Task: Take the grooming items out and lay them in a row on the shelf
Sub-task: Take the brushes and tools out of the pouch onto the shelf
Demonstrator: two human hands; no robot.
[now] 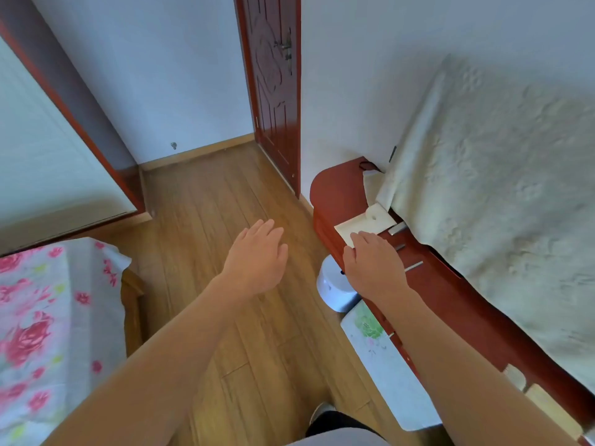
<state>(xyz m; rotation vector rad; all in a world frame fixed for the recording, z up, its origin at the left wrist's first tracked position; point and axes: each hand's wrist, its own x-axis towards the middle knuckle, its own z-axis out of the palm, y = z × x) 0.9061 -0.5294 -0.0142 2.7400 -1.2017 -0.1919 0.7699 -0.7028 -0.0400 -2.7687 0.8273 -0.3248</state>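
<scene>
The right hand (375, 265) is covering the near part of a flat cream item (351, 228) on the red-brown wooden shelf (338, 194). It is also hiding the ends of small silvery metal pieces (413, 266), which are too small to identify. A cream embossed cloth (499, 175) is concealing whatever is standing along the shelf's right side. The picture's left edge is cutting off a pink-flowered bedspread (38, 317).

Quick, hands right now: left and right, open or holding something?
Left hand: open, holding nothing.
Right hand: open, resting on a flat cream item on the shelf.
</scene>
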